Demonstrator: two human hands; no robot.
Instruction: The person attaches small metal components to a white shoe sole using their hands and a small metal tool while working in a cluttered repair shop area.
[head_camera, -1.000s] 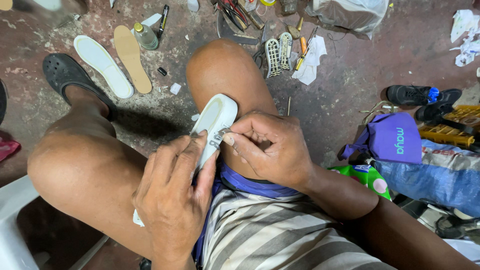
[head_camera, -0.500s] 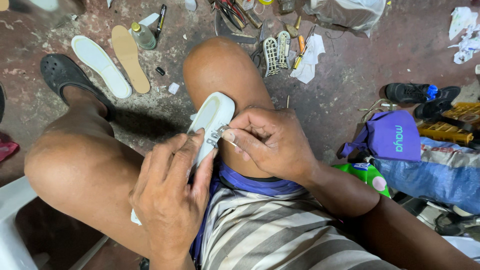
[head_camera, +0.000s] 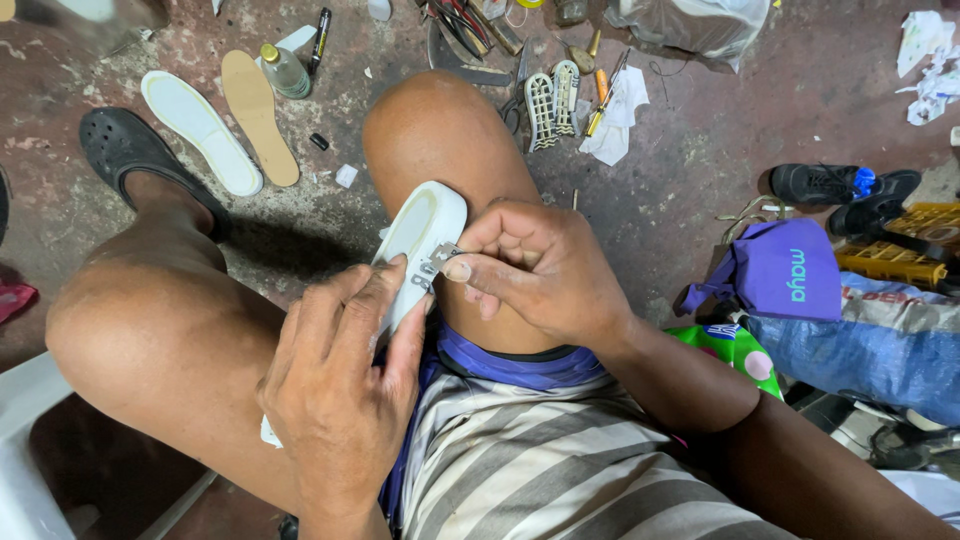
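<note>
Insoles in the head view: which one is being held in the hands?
The white sole resting on the knee, gripped by the left hand and pinched by the right hand. The white insole and tan insole lie untouched on the floor.

Right hand (head_camera: 540, 270) seemingly shifted slightly rightward.

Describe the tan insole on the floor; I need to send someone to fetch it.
Start at the black clog on the person's foot, upper left. Just right of it two flat insoles lie side by side on the stained floor. The tan insole is the right one, plain brown, unlike the white insole with its pale rim.
</note>
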